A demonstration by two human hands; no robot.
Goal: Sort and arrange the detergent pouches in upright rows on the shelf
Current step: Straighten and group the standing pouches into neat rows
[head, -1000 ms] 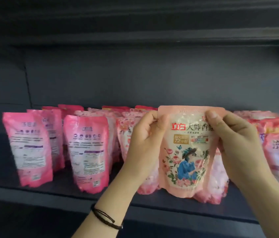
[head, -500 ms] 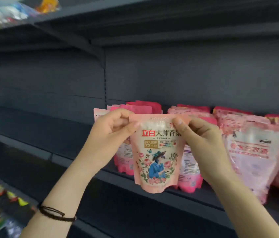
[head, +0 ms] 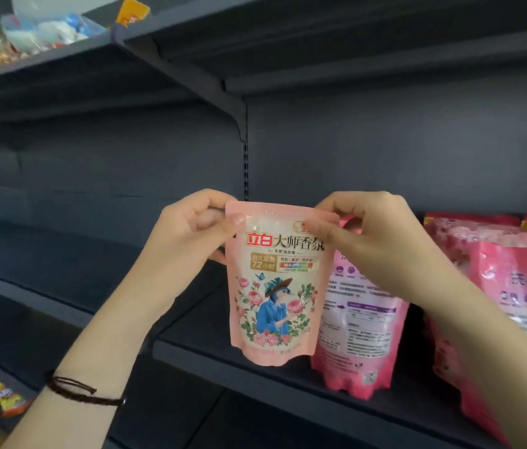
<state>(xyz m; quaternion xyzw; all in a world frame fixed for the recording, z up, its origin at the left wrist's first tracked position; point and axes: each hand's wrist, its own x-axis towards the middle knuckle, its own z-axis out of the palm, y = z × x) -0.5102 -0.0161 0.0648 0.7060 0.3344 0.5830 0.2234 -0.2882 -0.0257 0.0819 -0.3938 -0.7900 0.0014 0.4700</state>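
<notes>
A pale pink detergent pouch (head: 276, 286) with a floral picture on its front hangs upright above the front edge of the dark shelf (head: 210, 354). My left hand (head: 187, 231) pinches its top left corner and my right hand (head: 375, 241) pinches its top right corner. Directly behind it to the right stands a brighter pink pouch (head: 359, 335) showing its printed back. More pink pouches (head: 515, 286) stand in a group at the right edge of the shelf.
The dark shelf bay to the left (head: 61, 270) holds nothing. A vertical slotted upright (head: 245, 170) and a bracket divide the two bays. An upper shelf at top left carries mixed packets (head: 29, 34). Colourful snack packs (head: 9, 400) sit at the lower left.
The view has swung left, so the row of pouches now sits at the right. Both hands carried the floral pouch leftward to the left end of the row.
</notes>
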